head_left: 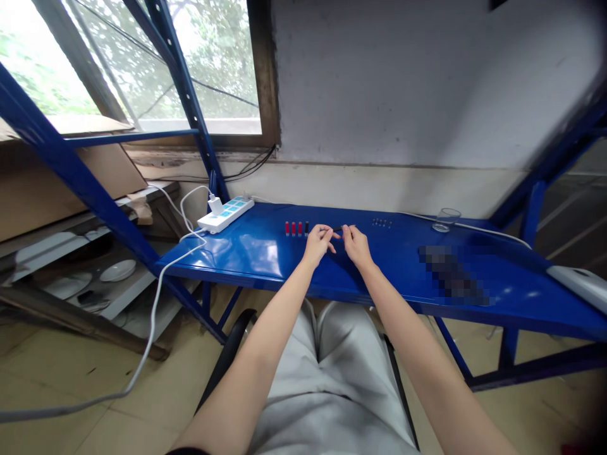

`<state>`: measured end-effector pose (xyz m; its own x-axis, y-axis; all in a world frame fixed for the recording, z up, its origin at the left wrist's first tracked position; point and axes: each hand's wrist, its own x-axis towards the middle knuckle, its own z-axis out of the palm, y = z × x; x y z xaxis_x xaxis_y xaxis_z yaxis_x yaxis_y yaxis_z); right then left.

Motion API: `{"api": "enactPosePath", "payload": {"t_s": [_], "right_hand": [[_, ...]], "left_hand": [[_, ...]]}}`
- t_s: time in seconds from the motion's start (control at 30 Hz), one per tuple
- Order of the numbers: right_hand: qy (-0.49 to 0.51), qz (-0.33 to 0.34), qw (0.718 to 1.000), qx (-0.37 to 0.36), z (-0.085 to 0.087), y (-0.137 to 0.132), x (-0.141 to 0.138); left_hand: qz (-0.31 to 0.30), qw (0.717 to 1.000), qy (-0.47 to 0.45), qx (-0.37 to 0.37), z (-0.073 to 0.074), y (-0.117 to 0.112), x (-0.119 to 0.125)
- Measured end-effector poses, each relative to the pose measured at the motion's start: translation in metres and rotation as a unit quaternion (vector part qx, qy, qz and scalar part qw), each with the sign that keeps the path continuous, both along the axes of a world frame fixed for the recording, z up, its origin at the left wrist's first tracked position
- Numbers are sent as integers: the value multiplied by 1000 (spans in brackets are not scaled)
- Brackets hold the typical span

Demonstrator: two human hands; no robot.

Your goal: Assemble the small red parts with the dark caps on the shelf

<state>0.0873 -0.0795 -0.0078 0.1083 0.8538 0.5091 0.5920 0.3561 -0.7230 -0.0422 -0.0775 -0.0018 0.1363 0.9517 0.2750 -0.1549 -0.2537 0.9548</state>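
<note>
Over the blue metal shelf [246, 253], my left hand [318, 242] and my right hand [355, 245] meet, both pinching a thin dark stick-like object [337, 229] between their fingertips. Just left of my left hand stands a short row of small red and dark upright pieces [296, 228]. A cluster of tiny dark pieces [382, 222] lies to the right of my right hand.
A white power strip [226, 214] with a plugged charger and white cable [156, 297] sits at the shelf's left end. A clear glass dish [446, 219] is at the back right. Blue rack struts [190, 95] cross the window; cardboard and plates lie at left.
</note>
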Motion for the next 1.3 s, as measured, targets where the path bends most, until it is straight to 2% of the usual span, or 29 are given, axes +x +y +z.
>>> {"api": "enactPosePath", "payload": {"t_s": [0.3, 0.6, 0.73, 1.07, 1.3], "right_hand": [[78, 10, 997, 11, 0, 1, 0], [91, 25, 994, 49, 4, -3, -3], [89, 26, 994, 49, 4, -2, -4], [78, 32, 996, 36, 9, -8, -8], [71, 25, 996, 55, 8, -8, -9]], "left_hand": [[-10, 999, 40, -12, 5, -3, 1], [11, 997, 77, 8, -6, 4, 2], [28, 996, 81, 4, -6, 5, 3], [31, 999, 25, -30, -2, 1, 2], [35, 998, -5, -59, 3, -2, 1]]}}
